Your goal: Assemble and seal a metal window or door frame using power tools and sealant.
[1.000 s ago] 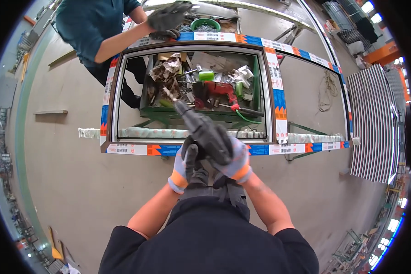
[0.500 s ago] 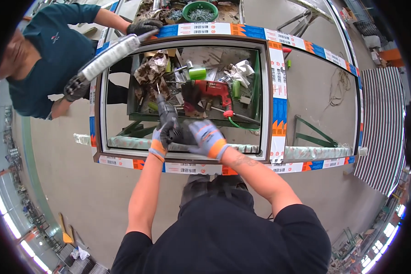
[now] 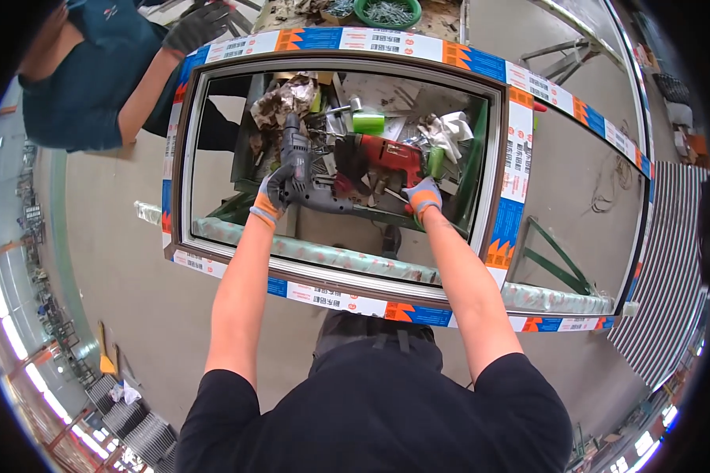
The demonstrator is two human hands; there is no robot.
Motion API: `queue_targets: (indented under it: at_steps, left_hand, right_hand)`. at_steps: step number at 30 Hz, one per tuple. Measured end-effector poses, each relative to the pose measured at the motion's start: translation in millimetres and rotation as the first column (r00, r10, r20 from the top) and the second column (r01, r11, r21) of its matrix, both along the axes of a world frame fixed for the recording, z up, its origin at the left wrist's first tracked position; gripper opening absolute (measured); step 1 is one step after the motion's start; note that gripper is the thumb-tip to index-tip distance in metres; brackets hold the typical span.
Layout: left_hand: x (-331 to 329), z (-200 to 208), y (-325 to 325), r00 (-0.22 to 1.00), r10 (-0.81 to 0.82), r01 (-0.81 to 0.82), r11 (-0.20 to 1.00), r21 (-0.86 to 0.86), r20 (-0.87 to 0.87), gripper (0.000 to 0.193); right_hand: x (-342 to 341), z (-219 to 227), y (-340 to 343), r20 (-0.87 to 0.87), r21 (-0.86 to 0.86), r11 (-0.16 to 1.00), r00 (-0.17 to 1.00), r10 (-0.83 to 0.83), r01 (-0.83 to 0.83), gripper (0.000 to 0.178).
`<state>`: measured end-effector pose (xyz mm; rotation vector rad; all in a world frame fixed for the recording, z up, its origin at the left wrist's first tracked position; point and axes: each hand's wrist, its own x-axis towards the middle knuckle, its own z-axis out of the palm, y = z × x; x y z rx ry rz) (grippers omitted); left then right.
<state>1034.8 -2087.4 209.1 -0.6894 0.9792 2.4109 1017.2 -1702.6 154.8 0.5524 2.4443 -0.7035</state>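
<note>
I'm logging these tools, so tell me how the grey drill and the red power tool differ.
The grey drill is mostly dark grey, while the red power tool has a red body and dark front. The grey drill points forward; the red power tool points left. The left hand grips the grey drill, while the right hand is at the red power tool's handle. Both are handheld power tools.
</note>
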Motion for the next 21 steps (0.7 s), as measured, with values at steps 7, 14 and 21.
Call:
queue_targets:
  at_steps: [7, 14, 21]
  left_hand:
    - [0, 6, -1, 0.988, -0.106, 0.088, 0.983, -0.16, -0.11, 0.022]
    - [7, -14, -44, 0.919, -0.317, 0.156, 0.84, -0.52, -0.236, 0.023]
    - [-95, 2, 32, 0.879, -0.476, 0.454, 0.856, -0.246, -0.032, 0.025]
  right_hand:
    - [9, 20, 68, -0.093, -0.505, 0.801, 0.903, -0.419, 0.32, 0.035]
    - [70, 199, 81, -0.602, -0.438, 0.897, 0.722, -0.342, 0.059, 0.052]
    - [145, 282, 124, -0.378, -0.634, 0.712, 0.682, -0.626, 0.301, 0.022]
